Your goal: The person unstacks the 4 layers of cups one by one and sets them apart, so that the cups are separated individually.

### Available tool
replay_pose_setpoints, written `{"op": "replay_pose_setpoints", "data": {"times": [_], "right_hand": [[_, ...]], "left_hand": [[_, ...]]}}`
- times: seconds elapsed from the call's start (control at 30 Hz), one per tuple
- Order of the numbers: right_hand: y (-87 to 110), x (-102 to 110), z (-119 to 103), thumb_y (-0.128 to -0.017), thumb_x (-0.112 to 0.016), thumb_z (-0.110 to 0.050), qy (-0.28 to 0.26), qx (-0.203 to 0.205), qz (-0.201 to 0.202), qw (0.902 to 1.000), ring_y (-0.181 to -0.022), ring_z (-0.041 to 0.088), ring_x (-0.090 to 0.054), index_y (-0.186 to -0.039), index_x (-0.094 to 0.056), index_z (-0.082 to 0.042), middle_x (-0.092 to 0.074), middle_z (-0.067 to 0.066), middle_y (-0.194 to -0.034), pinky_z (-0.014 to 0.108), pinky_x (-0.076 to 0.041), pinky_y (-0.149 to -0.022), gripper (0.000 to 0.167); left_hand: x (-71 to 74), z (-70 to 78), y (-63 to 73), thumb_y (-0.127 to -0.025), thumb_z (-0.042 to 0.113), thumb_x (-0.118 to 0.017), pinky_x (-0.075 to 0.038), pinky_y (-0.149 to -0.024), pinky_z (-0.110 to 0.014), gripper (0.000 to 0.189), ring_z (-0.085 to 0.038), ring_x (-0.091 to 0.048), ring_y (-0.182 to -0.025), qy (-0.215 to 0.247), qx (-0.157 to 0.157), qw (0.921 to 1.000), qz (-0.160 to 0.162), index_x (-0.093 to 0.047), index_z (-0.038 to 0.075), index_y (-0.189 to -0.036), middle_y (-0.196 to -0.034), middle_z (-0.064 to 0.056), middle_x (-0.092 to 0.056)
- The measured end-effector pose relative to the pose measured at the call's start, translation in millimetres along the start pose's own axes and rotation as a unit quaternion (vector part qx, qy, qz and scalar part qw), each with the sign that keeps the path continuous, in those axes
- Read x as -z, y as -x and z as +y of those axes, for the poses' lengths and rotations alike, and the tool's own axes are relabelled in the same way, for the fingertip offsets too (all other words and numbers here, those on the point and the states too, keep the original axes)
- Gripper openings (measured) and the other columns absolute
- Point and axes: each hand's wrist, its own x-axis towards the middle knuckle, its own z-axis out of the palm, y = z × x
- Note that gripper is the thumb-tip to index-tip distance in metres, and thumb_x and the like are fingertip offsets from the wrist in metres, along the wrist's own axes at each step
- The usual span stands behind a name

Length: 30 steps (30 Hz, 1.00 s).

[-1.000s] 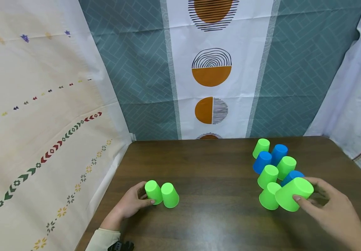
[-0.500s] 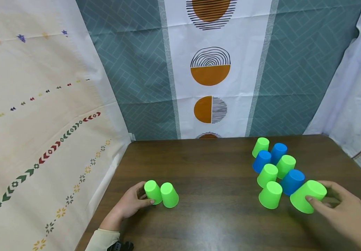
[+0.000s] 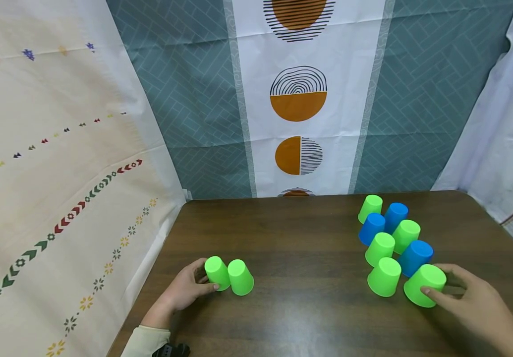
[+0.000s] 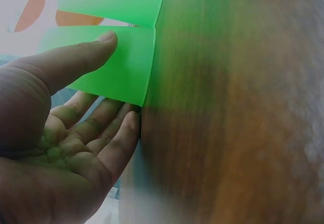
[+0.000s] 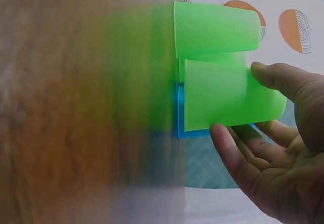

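Note:
My left hand [image 3: 189,286] holds an upside-down green plastic cup [image 3: 216,271] on the brown table, thumb across its near side and fingers behind. A second green cup [image 3: 241,278] stands right beside that one. At the right, my right hand [image 3: 475,297] grips another upside-down green cup [image 3: 425,285] between thumb and fingers. In the right wrist view, this gripped cup [image 5: 228,95] overlaps a blue cup [image 5: 180,107] behind it, and another green cup [image 5: 217,29] stands alongside. The left wrist view shows the thumb lying on the held cup's wall [image 4: 126,67].
Beyond the right hand, green and blue cups stand upside down in a slanting cluster, among them a near green cup [image 3: 384,277] and a blue cup [image 3: 415,258]. The wooden table [image 3: 301,317] ends at a patterned cloth [image 3: 202,124] behind and a white cloth [image 3: 82,223] at the left.
My right hand moved its green cup right, away from the neighbouring green cup, then slightly back left and down to the table. The left hand and its cups stayed put.

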Motion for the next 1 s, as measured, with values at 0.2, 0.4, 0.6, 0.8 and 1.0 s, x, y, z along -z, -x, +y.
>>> {"op": "replay_pose_setpoints", "data": {"times": [0.2, 0.4, 0.6, 0.8, 1.0], "right_hand": [[0.4, -1.2, -0.6, -0.09, -0.084, -0.042, -0.003, 0.003, -0.012, 0.9999, -0.1, 0.05, -0.071, -0.138, -0.057, 0.001, -0.065, 0.035, -0.126, 0.041, -0.058, -0.061, 0.069], [-1.7, -3.6, -0.7, -0.091, -0.083, -0.044, -0.002, -0.001, -0.018, 0.9998, -0.103, 0.054, -0.069, -0.139, -0.056, 0.002, -0.064, 0.035, -0.128, 0.047, -0.061, -0.064, 0.072], [-2.1, -3.3, -2.1, -0.091, -0.082, -0.045, -0.007, -0.008, -0.025, 0.9996, -0.104, 0.053, -0.069, -0.14, -0.056, 0.002, -0.062, 0.036, -0.13, 0.047, -0.061, -0.065, 0.072], [-2.4, -3.0, -2.2, -0.092, -0.081, -0.045, -0.007, -0.01, -0.028, 0.9995, -0.104, 0.052, -0.07, -0.141, -0.056, 0.003, -0.063, 0.036, -0.13, 0.047, -0.061, -0.065, 0.073], [-2.3, -3.2, -0.8, -0.092, -0.081, -0.045, -0.006, -0.01, -0.028, 0.9995, -0.104, 0.053, -0.069, -0.14, -0.056, 0.003, -0.063, 0.037, -0.13, 0.048, -0.061, -0.065, 0.073]], "left_hand": [[0.0, 0.6, 0.5, -0.087, 0.011, -0.087, -0.042, -0.116, -0.051, 0.059, -0.043, -0.047, -0.143, 0.002, 0.001, 1.0, 0.0, -0.057, 0.004, -0.137, -0.143, -0.017, -0.057], [1.0, -1.5, -0.6, -0.088, 0.011, -0.086, -0.043, -0.116, -0.049, 0.056, -0.042, -0.046, -0.144, 0.005, -0.006, 1.0, -0.004, -0.058, 0.004, -0.135, -0.141, -0.016, -0.058], [1.2, -2.3, -1.3, -0.088, 0.011, -0.086, -0.044, -0.116, -0.047, 0.056, -0.042, -0.048, -0.143, 0.002, -0.009, 0.9999, -0.008, -0.058, 0.004, -0.135, -0.139, -0.015, -0.059], [1.8, -2.4, -1.3, -0.088, 0.012, -0.086, -0.044, -0.116, -0.048, 0.057, -0.042, -0.048, -0.142, 0.0, -0.006, 1.0, -0.005, -0.057, 0.004, -0.136, -0.141, -0.016, -0.059], [1.4, -2.4, -0.9, -0.088, 0.011, -0.086, -0.043, -0.116, -0.048, 0.058, -0.042, -0.048, -0.142, 0.0, -0.003, 1.0, -0.005, -0.057, 0.003, -0.137, -0.141, -0.016, -0.059]]}}
